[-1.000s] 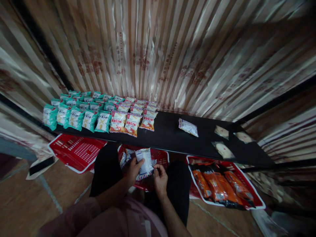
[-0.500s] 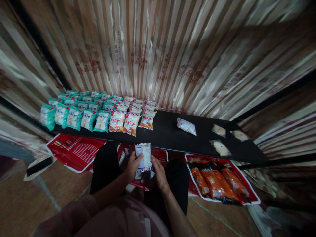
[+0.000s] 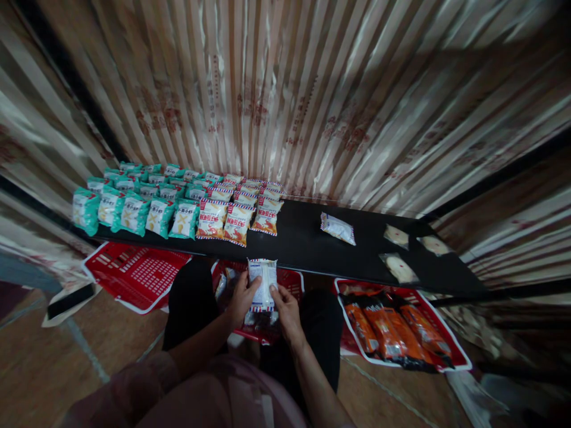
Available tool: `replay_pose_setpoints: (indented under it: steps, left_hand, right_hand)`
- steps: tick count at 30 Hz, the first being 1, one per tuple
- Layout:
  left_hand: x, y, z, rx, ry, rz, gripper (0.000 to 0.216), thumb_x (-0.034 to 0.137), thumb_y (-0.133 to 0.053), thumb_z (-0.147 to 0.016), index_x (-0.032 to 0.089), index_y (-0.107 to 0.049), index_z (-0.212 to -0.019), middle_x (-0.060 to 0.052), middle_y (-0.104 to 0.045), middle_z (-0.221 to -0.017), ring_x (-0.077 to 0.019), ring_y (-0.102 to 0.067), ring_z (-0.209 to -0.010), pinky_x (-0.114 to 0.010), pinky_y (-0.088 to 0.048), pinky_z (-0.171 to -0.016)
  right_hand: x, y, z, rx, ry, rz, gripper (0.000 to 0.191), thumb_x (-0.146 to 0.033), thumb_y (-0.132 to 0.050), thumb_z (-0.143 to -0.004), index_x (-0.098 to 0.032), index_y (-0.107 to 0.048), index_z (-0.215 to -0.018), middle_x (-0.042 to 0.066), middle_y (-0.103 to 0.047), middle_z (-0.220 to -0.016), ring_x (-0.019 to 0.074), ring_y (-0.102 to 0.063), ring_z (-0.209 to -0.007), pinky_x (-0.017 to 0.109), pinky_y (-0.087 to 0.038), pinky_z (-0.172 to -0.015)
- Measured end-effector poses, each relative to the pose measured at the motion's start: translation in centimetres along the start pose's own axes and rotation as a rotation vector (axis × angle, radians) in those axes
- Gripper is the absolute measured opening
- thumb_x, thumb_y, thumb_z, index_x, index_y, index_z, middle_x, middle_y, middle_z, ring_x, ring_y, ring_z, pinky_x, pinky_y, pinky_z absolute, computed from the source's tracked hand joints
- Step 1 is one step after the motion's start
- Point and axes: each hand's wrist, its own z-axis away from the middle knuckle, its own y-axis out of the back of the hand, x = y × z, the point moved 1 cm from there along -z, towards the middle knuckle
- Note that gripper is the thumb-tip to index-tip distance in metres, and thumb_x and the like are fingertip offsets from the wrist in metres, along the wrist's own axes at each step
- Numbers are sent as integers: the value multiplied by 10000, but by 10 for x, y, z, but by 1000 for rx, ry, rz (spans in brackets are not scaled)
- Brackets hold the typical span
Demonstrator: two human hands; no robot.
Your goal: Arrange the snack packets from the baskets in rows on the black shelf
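Observation:
A white snack packet [image 3: 263, 283] with a red-and-blue striped edge stands upright between both my hands, over a red basket [image 3: 292, 279] at my knees. My left hand [image 3: 241, 297] grips its left side, thumb on the front. My right hand [image 3: 285, 306] pinches its lower right corner. Just beyond, a low black shelf [image 3: 307, 246] carries rows of teal packets [image 3: 134, 208] and red-and-white packets [image 3: 236, 217] on its left half. One white packet [image 3: 338, 228] lies alone mid-shelf.
Three clear-wrapped pale items [image 3: 399, 267] lie on the shelf's right end. An empty red basket [image 3: 138, 273] sits on the floor at left, and a red tray of orange packets [image 3: 392, 330] at right. Striped curtains hang behind. A dark phone [image 3: 69, 299] lies at far left.
The packet has been raised a little and turned more upright. My right hand has slid up to pinch its lower right corner.

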Motion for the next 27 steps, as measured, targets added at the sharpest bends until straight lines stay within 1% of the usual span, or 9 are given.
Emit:
replay_pose_setpoints:
  steps: [3, 7, 10, 13, 18, 21, 24, 27]
  left_hand:
    - [-5, 2, -2, 9, -4, -35, 532, 499, -683, -707, 165, -541, -1097, -107, -681, -983, -229, -661, -821, -302, -512, -701]
    - [-10, 2, -2, 28, 36, -47, 507, 415, -713, -710, 178, -558, -1130, -109, -676, -1046, -254, -633, -969, -310, -489, -824]
    - [-9, 1, 0, 52, 35, -96, 496, 404, -708, -715, 183, -569, -1137, -103, -670, -1075, -267, -606, -1036, -310, -473, -860]
    - [-5, 1, 2, 45, 1, -205, 484, 430, -660, -748, 177, -562, -1149, -99, -667, -1083, -255, -611, -1016, -297, -477, -837]
    - [0, 1, 3, 40, -39, -400, 458, 479, -522, -822, 147, -555, -1135, -98, -675, -1030, -217, -639, -885, -290, -485, -770]
    - [3, 2, 4, 24, -43, -454, 446, 490, -499, -825, 148, -571, -1102, -107, -674, -1024, -216, -644, -857, -292, -481, -759]
    - [5, 2, 5, -3, -53, -496, 439, 485, -472, -835, 142, -573, -1089, -111, -679, -986, -227, -646, -842, -298, -480, -735]
    - [5, 2, 6, -8, -62, -527, 435, 468, -453, -843, 133, -571, -1093, -116, -677, -995, -230, -643, -867, -296, -476, -747]
  right_hand:
    - [3, 0, 0, 38, 14, -7, 448, -476, -750, -615, -179, -693, -945, 43, -730, -760, 242, -672, -707, 346, -535, -622]
    - [4, -1, -1, 88, 32, -17, 448, -467, -757, -603, -181, -678, -939, 42, -730, -760, 245, -675, -730, 348, -535, -650]
    - [3, -2, -2, 112, 43, -5, 456, -477, -761, -588, -176, -669, -918, 49, -733, -775, 241, -674, -722, 349, -534, -658]
    - [0, -5, 0, 127, 18, -1, 469, -506, -766, -569, -173, -657, -880, 51, -734, -772, 233, -675, -706, 336, -530, -638]
    - [-8, -11, 7, 106, -82, -84, 486, -511, -782, -557, -179, -641, -883, 35, -731, -744, 234, -686, -724, 309, -529, -620]
    - [-12, -12, 8, 87, -140, -129, 474, -508, -768, -585, -180, -646, -904, 37, -732, -742, 239, -692, -732, 311, -535, -620]
    - [-15, -13, 7, 54, -200, -145, 457, -495, -758, -607, -157, -666, -900, 61, -734, -742, 258, -696, -749, 321, -540, -608]
    - [-15, -14, 6, 51, -233, -168, 458, -477, -779, -578, -145, -677, -877, 67, -736, -729, 267, -699, -741, 323, -541, -592]
